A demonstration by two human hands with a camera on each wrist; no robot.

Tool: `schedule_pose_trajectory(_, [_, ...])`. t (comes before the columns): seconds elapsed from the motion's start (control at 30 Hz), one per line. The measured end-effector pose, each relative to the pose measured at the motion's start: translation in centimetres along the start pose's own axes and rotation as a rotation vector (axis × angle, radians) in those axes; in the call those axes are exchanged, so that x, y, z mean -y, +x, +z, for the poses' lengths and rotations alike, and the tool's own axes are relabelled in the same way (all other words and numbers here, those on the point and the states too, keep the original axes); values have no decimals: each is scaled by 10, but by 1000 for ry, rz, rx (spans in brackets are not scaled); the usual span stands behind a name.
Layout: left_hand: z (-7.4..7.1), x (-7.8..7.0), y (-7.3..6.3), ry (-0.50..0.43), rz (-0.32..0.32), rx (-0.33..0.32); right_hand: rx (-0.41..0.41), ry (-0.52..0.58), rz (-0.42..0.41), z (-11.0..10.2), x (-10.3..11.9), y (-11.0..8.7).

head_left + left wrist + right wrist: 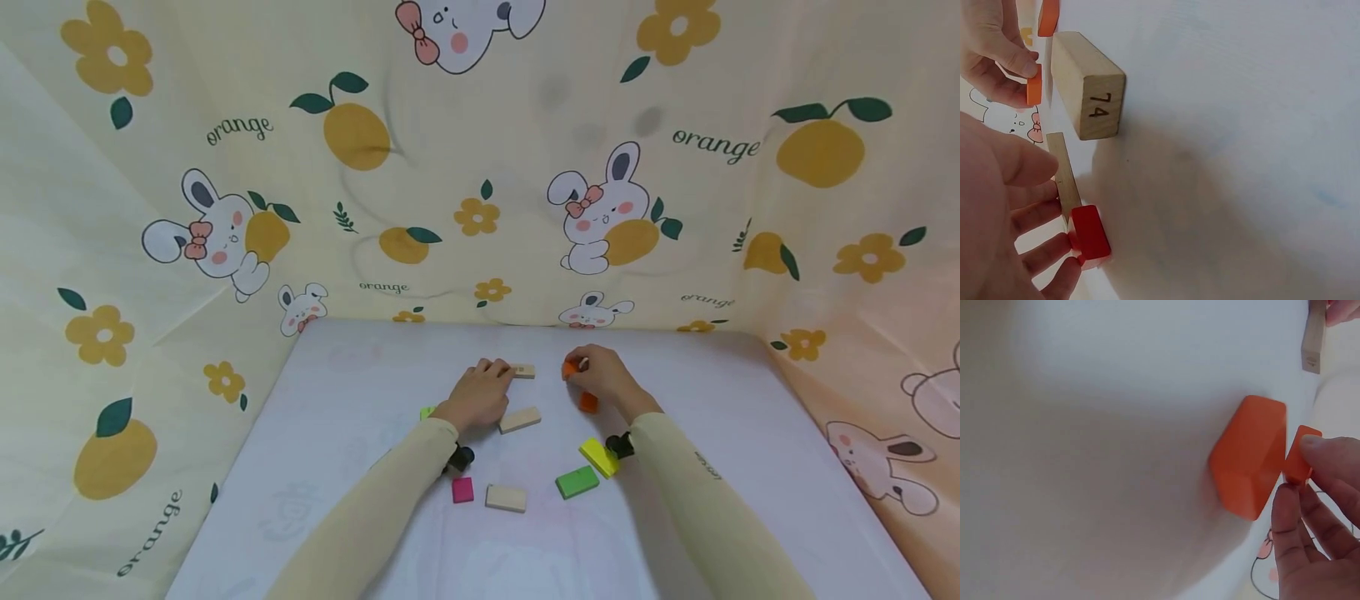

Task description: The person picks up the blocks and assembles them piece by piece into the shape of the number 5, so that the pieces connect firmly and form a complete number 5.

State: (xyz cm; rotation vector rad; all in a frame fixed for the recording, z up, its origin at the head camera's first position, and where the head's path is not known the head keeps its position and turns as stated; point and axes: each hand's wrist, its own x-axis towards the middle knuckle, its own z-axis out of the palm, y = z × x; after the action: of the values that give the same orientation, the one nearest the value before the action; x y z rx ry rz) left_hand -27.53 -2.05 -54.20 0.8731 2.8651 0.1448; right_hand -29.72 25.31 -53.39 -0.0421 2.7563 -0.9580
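Observation:
My right hand [603,377] pinches a small orange block [1298,456] between thumb and fingers. Just nearer to me lies a second orange block [588,403]. My left hand [480,392] reaches over the table with its fingers spread, the fingertips at a plain wooden block [522,371] and a red block [1090,236]. In the head view this red block is hidden behind the hand. A wooden block marked 74 [1102,103] lies close to the left hand, between it and the right.
Nearer to me lie a yellow block [599,457], a green block [577,482], a wooden block [506,498] and a magenta block [462,490]. A lime block [427,412] shows beside the left wrist. Behind the white table [360,358] hangs a printed cloth [435,192].

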Motion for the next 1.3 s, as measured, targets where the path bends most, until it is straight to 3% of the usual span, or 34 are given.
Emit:
schedule_pose_trajectory(0.63, [9, 5, 10, -9, -14, 8, -2, -18, -53, 5, 21, 5])
schedule_pose_trajectory(1.3, [-3, -1, -1, -32, -1, -26, 11, -46, -144, 14, 35, 12])
